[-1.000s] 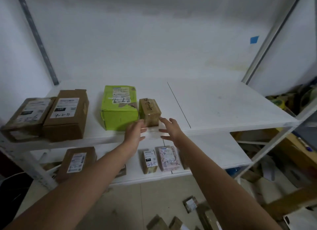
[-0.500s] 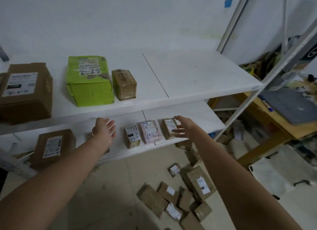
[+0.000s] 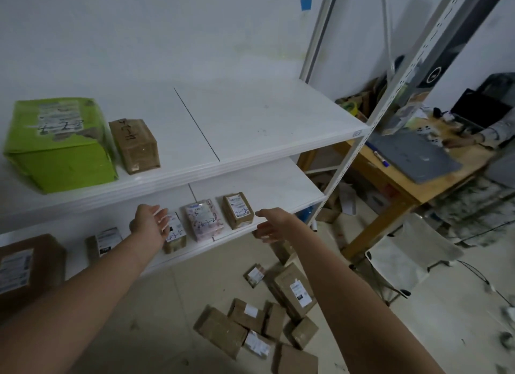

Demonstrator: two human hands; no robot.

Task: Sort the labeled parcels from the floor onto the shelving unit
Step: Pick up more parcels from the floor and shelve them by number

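Shelving unit [image 3: 267, 128] smooth matt white boards; floor parcels [image 3: 223, 332] brown cardboard, paper labels; green box [image 3: 61, 156] glossy.

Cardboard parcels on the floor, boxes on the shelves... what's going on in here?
A person is sorting parcels onto a white metal shelving unit. The left hand and the right hand are both empty and open, held out in front of the lower shelf. The upper shelf carries a bright green cardboard box beside a small brown taped box. The lower shelf holds several small labelled parcels, including a pink patterned parcel. A heap of brown cardboard parcels lies on the floor, not yet shelved.
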